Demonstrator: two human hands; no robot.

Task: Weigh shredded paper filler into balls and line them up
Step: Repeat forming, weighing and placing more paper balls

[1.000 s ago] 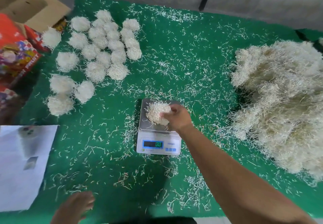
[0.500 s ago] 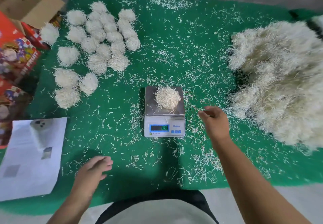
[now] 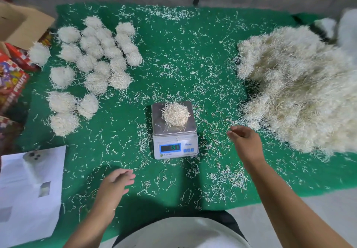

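A small white digital scale (image 3: pixel 174 143) stands mid-table with a ball of shredded paper (image 3: pixel 176 114) on its steel pan; the display is lit. My right hand (image 3: pixel 245 141) hovers right of the scale, fingers loosely curled, holding nothing that I can see. My left hand (image 3: pixel 114 184) floats low over the green mat near the front edge, fingers apart and empty. Several finished paper balls (image 3: pixel 96 58) lie in rows at the back left. A big heap of loose shredded paper (image 3: pixel 297 85) fills the right side.
A green mat (image 3: pixel 185 54) strewn with paper strands covers the table. A white printed sheet (image 3: pixel 29 191) lies at the front left. An open cardboard box (image 3: pixel 17 23) and colourful cartons (image 3: pixel 11 81) sit at the left edge.
My right hand let go of the ball on the scale and drew back to the right. My left hand came up from the front edge. The display went from zero to a reading.
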